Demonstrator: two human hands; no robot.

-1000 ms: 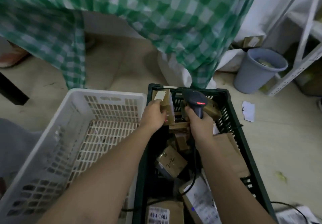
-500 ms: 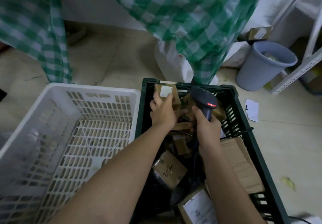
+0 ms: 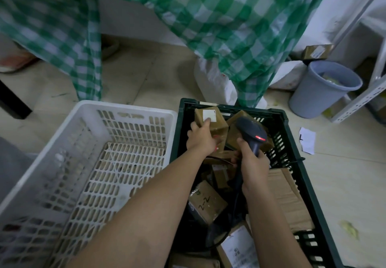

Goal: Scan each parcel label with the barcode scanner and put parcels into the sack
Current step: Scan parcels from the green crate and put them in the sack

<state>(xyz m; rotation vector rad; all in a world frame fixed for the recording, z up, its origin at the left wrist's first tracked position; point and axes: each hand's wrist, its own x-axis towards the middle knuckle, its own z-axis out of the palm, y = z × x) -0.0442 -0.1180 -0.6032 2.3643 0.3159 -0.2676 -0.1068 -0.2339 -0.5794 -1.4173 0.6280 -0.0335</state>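
Holding a small brown parcel [image 3: 211, 124] up over the far end of the dark green crate [image 3: 279, 119], just above centre frame, my left hand [image 3: 200, 139] has its fingers [image 3: 206, 121] curled round the box's lower left side, one fingertip on the edge of the white label [image 3: 208, 115]. That label faces up and toward me, and the parcel's long axis tilts away toward the top of the frame. Just to its right, my right hand [image 3: 251, 164] is wrapped tight round the grip of the barcode scanner [image 3: 251, 131], whose red light glows on its right side; the scanner head sits beside the parcel, close to it, pointing away toward the crate's far end, not at the label, so I judge the label has to turn rightward toward the head, or the head swing left. More parcels lie heaped in the crate below both hands. A white basket [image 3: 87, 163] stands touching the crate on the left, and green checked cloth [image 3: 240, 27], possibly the sack, hangs across the top. Compared with half a second ago, the parcel is raised clearer of the pile and the label shows more fully.
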